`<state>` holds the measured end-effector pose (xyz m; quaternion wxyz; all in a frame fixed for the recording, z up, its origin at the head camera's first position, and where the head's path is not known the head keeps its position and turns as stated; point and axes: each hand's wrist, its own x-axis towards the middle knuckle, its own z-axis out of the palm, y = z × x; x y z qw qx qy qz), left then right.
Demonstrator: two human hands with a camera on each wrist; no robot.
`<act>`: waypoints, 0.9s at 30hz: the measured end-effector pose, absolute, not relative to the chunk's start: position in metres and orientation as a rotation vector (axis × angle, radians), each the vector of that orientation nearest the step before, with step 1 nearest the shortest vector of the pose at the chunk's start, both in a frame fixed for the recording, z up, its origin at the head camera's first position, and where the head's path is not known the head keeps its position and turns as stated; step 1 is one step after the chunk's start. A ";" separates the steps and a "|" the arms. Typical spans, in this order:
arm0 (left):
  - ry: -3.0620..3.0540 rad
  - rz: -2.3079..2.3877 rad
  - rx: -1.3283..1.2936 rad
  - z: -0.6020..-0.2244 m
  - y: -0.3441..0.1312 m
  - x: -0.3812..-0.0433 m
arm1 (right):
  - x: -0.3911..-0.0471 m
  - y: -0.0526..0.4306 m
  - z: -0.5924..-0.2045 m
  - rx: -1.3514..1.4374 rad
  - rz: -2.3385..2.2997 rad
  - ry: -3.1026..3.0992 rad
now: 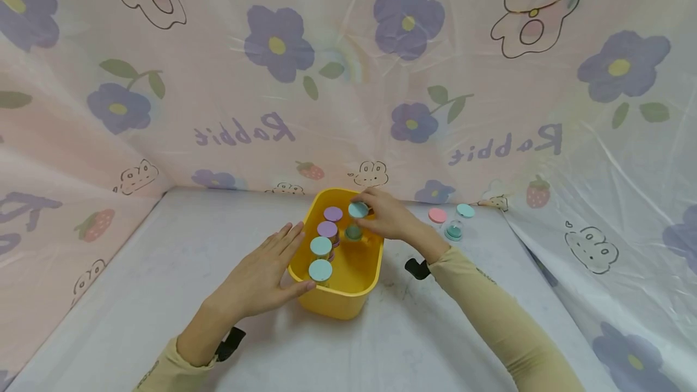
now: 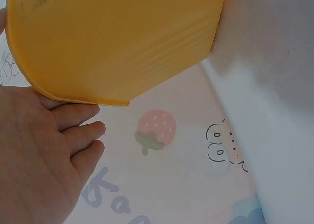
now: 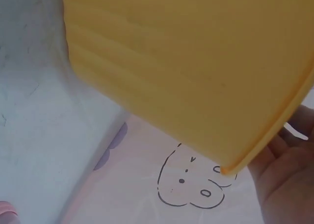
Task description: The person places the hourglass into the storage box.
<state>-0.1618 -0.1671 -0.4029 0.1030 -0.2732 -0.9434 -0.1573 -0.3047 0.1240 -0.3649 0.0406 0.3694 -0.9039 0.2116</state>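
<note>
A yellow bin (image 1: 348,306) stands on the table, holding several small jars. Two have purple lids (image 1: 327,229) and two have light blue lids (image 1: 320,270), lined up along the left wall. My right hand (image 1: 389,216) reaches over the right rim and grips another jar by its light blue lid (image 1: 357,210); green shows beneath that lid. Fingers of my left hand (image 1: 256,274) lie extended along the left rim, thumb towards the near corner. In both wrist views the bin's outer wall (image 2: 113,42) fills much of the picture and hides the jars.
Right of the bin sit a small clear jar (image 1: 454,231) with green inside, a pink lid (image 1: 437,215) and a light blue lid (image 1: 465,210). Patterned cloth (image 1: 348,101) rises behind the table and on both sides.
</note>
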 end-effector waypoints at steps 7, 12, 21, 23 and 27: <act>-2.783 -0.467 -0.804 -0.404 -0.167 -0.162 | -0.313 0.121 -0.367 1.184 0.538 -2.853; -2.783 -0.461 -0.804 -0.404 -0.168 -0.163 | -0.317 0.120 -0.367 1.238 0.492 -2.866; -2.787 -0.464 -0.803 -0.404 -0.167 -0.162 | -0.324 0.116 -0.365 1.331 0.421 -2.893; -2.791 -0.468 -0.802 -0.403 -0.167 -0.162 | -0.325 0.115 -0.365 1.338 0.407 -2.902; -2.801 -0.471 -0.798 -0.402 -0.167 -0.163 | -0.326 0.114 -0.366 1.340 0.408 -2.927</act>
